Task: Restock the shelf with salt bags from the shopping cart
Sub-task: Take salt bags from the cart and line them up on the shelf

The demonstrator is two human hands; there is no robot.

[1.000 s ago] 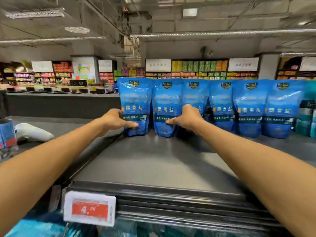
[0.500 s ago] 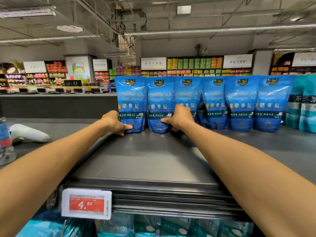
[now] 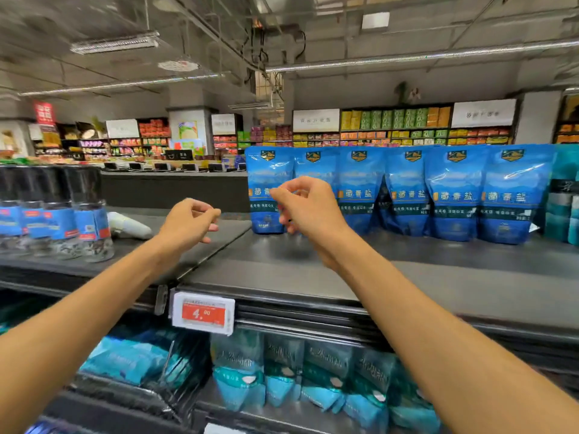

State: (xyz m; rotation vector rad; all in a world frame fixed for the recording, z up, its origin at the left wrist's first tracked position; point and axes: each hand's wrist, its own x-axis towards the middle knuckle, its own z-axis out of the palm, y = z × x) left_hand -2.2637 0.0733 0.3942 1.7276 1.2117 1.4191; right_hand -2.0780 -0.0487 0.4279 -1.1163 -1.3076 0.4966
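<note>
Several blue salt bags (image 3: 454, 195) stand upright in a row at the back of the dark top shelf (image 3: 438, 277). The leftmost bag (image 3: 264, 211) is partly behind my right hand (image 3: 308, 211), which hovers in front of the row with loosely curled fingers and holds nothing. My left hand (image 3: 189, 222) floats left of the bags above the shelf, fingers half curled, empty and clear of them. The shopping cart is out of view.
Dark-capped grinder bottles (image 3: 56, 211) stand on the shelf at the left, with a white object (image 3: 128, 227) behind them. A red price tag (image 3: 203, 313) hangs on the shelf edge. Teal bags (image 3: 297, 377) fill the shelf below and stand at the far right (image 3: 564, 202).
Both hands have let go of the two leftmost bags and pulled back toward me, lifting off the shelf. The camera has backed away and turned slightly left, showing the bottles.
</note>
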